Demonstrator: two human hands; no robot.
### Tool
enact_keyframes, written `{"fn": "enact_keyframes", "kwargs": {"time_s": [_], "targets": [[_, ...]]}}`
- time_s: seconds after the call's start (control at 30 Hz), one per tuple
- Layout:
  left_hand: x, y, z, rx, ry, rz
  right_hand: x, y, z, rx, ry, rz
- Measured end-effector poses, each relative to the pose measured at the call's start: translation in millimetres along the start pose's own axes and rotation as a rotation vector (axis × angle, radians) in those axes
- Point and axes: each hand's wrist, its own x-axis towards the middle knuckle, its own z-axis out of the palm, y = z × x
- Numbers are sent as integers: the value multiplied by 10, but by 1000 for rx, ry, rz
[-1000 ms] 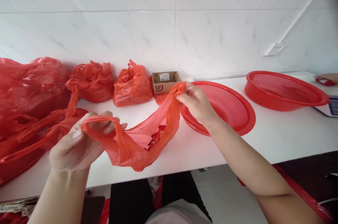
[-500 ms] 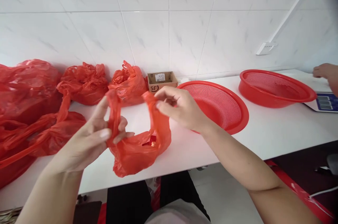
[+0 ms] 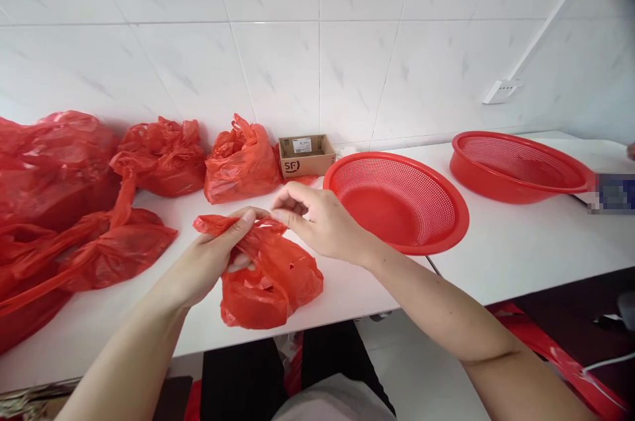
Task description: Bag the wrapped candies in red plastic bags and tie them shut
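A small red plastic bag (image 3: 278, 282) rests on the white table near its front edge, its handles drawn together at the top. My left hand (image 3: 218, 249) grips the gathered handles, thumb on top and fingers underneath. Just to the right, my right hand (image 3: 317, 219) pinches the end of a handle between thumb and fingertips. What the bag holds is mostly hidden by the red plastic. Right of my right hand lies a round red perforated basket (image 3: 391, 206).
Several red bags (image 3: 159, 156) fill the table's left side. A small cardboard box (image 3: 307, 163) stands by the tiled wall. At the right are a second red basket (image 3: 516, 186), a partly blurred blue device (image 3: 615, 194) and part of another person's hand (image 3: 631, 151).
The bag's handles were held apart with its mouth open; now they are brought together and lower. My right hand moved left and down. The other person's hand drew back toward the right edge.
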Motion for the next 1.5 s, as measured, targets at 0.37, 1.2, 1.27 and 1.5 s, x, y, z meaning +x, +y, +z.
{"fn": "enact_keyframes", "kwargs": {"time_s": [0.37, 1.2, 1.27, 1.5], "targets": [[-45, 77, 2, 413, -222, 123, -34, 37, 185, 105, -85, 69], [-810, -1326, -663, 584, 560, -206, -898, 883, 278, -246, -56, 273], [-818, -1369, -521, 578, 589, -163, -909, 997, 371, -244, 54, 312], [-293, -1387, -92, 765, 395, 138, -717, 1012, 781, -386, 100, 318]]}}
